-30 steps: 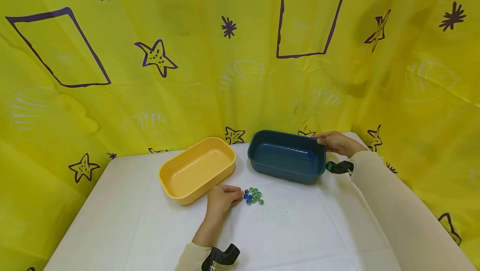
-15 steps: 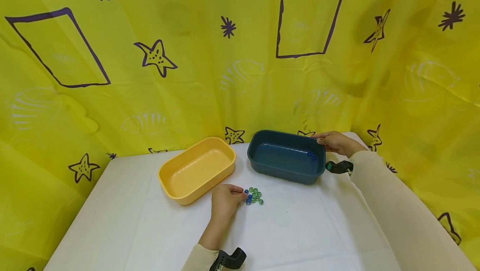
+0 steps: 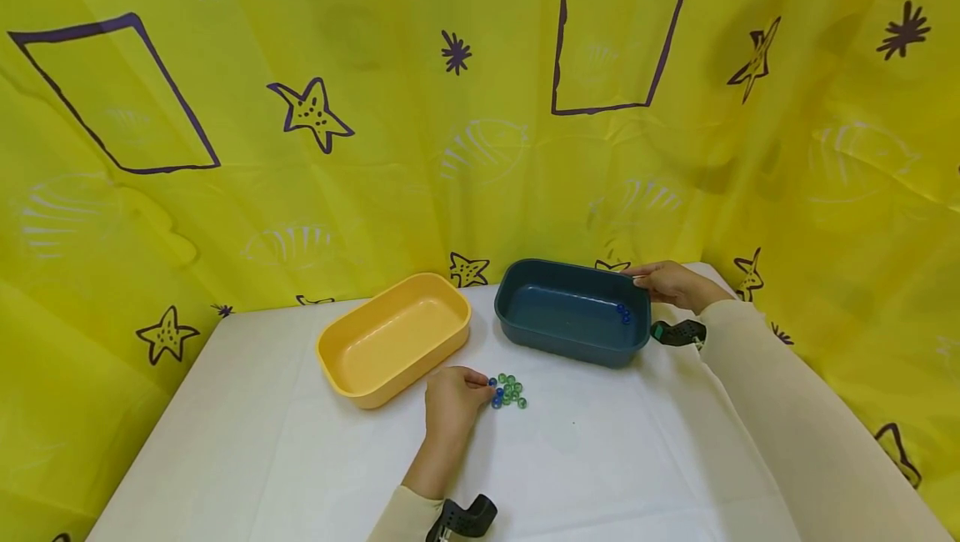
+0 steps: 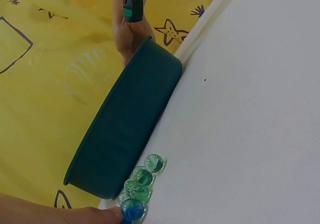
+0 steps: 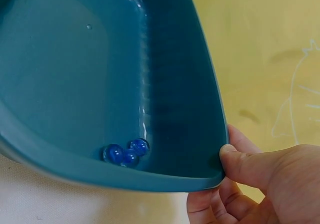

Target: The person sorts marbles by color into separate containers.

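My left hand (image 3: 454,402) is at the left side of a small cluster of marbles on the white cloth, its thumb and fingertips pinching at a blue marble that they mostly hide. Other blue marbles (image 3: 497,403) lie right beside the fingertips, and several clear green marbles (image 4: 154,163) are grouped to their right. At the back right, my right hand (image 3: 672,285) grips the near corner of a dark teal plastic bin (image 5: 175,183), thumb on the rim and fingers beneath. Inside that bin, 3 blue marbles (image 5: 115,154) sit together in the corner nearest this hand.
A yellow plastic bin (image 3: 390,346) stands angled left of the teal one, just behind my left hand. White cloth (image 3: 585,459) covers the table. Behind it hangs a yellow curtain (image 3: 390,192) with printed stars and fish.
My left hand has moved slightly right, its fingertips reaching the edge of the cluster and covering a blue marble. Marbles inside the teal bin have shifted a little; my right hand keeps its grip.
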The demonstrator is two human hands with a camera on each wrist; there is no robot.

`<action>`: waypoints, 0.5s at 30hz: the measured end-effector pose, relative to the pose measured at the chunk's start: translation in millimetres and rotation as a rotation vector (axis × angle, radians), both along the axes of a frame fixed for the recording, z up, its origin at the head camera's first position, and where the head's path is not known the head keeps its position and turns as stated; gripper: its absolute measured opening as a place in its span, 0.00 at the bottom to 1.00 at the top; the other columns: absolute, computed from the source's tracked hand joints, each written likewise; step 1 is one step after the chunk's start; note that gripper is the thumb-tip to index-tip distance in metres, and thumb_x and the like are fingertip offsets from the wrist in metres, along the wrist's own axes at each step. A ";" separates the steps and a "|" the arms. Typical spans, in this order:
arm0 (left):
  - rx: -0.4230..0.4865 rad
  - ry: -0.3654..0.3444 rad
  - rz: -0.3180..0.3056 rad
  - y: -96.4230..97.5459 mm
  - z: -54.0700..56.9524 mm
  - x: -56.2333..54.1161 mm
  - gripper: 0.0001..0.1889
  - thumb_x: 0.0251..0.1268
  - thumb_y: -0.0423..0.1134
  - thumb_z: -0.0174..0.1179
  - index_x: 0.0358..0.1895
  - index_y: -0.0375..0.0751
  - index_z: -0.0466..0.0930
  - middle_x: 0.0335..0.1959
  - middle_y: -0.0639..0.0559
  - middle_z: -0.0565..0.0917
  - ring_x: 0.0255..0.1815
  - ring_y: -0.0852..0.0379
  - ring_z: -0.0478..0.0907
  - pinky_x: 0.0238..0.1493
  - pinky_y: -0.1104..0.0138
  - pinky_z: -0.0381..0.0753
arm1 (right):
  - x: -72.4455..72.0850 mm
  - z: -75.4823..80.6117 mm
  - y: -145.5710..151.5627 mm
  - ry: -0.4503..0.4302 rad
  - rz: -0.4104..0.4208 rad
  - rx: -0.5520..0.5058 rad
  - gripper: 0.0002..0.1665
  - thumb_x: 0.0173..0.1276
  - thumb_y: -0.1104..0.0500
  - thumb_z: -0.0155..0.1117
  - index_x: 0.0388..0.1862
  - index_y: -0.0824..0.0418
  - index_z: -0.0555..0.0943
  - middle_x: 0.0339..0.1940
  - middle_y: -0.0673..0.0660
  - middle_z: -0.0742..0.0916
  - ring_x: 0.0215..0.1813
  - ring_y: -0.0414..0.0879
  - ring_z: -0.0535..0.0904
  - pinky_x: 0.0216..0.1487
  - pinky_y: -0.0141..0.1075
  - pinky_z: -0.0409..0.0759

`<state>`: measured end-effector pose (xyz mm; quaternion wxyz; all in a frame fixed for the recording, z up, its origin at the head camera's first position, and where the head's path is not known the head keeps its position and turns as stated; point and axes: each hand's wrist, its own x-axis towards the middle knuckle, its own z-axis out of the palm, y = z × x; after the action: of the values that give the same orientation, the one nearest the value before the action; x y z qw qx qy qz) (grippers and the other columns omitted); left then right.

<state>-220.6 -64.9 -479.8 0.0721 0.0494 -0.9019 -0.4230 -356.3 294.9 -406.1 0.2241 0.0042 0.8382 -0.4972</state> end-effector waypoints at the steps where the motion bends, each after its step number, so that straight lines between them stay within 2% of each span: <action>1: -0.001 -0.001 0.001 0.0 0.4 0.2 0.06 0.44 0.32 0.78 0.23 0.42 0.88 0.18 0.56 0.85 0.25 0.64 0.81 0.30 0.69 0.82 | -0.1 0.1 -0.1 -0.001 0.001 -0.003 0.28 0.80 0.65 0.43 0.75 0.71 0.57 0.73 0.74 0.64 0.51 0.40 0.80 0.71 0.49 0.71; 7: -0.004 0.000 -0.003 0.1 2.8 1.6 0.06 0.44 0.31 0.77 0.23 0.41 0.88 0.19 0.56 0.85 0.25 0.64 0.80 0.29 0.70 0.81 | -0.9 -0.2 -0.4 -0.006 -0.006 0.001 0.28 0.80 0.64 0.43 0.76 0.70 0.57 0.74 0.74 0.63 0.47 0.36 0.80 0.70 0.46 0.73; 11: 0.012 0.007 -0.007 -0.8 2.0 2.2 0.05 0.45 0.31 0.77 0.23 0.41 0.88 0.19 0.56 0.85 0.24 0.65 0.81 0.27 0.71 0.81 | -1.3 -0.5 -0.3 -0.005 -0.001 0.003 0.28 0.80 0.65 0.43 0.76 0.71 0.57 0.73 0.74 0.64 0.53 0.42 0.80 0.70 0.47 0.72; 15: 0.067 -0.012 -0.013 -3.1 0.0 1.3 0.05 0.46 0.31 0.76 0.24 0.41 0.88 0.20 0.55 0.85 0.23 0.65 0.80 0.26 0.72 0.81 | -1.2 -1.0 0.0 -0.001 0.003 0.002 0.28 0.80 0.65 0.42 0.75 0.72 0.57 0.73 0.75 0.64 0.54 0.43 0.80 0.70 0.47 0.72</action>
<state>-219.3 -68.0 -479.8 0.0622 0.0482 -0.8880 -0.4530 -357.5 294.9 -407.1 0.2251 0.0034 0.8387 -0.4959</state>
